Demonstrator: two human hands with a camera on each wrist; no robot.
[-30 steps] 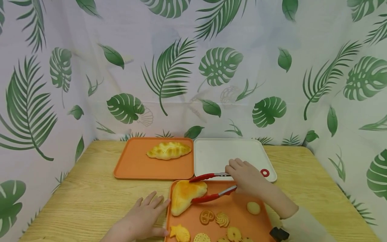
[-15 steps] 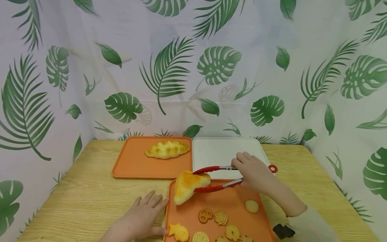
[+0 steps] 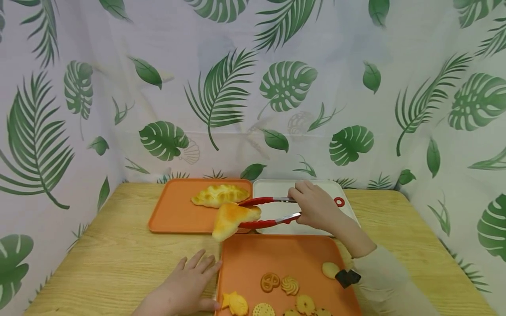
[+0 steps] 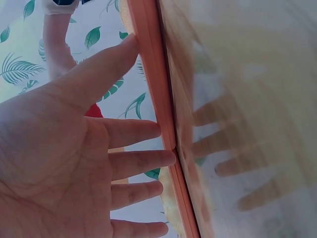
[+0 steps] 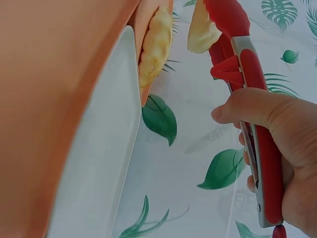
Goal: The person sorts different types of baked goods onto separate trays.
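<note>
My right hand [image 3: 314, 207] grips red tongs [image 3: 265, 212] [image 5: 250, 99], which clamp a triangular bread [image 3: 231, 218] [image 5: 202, 29] in the air over the gap between the trays. A braided loaf [image 3: 219, 195] [image 5: 154, 47] lies on the far orange tray [image 3: 174, 215]. My left hand [image 3: 187, 285] [image 4: 74, 163] lies flat on the table with straight fingers [image 4: 133, 163] touching the left rim of the near orange tray [image 3: 276, 259] [image 4: 156, 99].
A white tray [image 3: 282, 191] [image 5: 99, 163] sits behind the near tray, beside the far orange one. Several cookies [image 3: 278, 283] and a fish-shaped pastry [image 3: 235, 303] lie on the near tray. Leaf-print curtains wall in the wooden table [image 3: 106, 259] on three sides.
The tongs closed on the triangular bread and lifted it off the near tray, carrying it up and back-left toward the far orange tray. My left hand stayed put.
</note>
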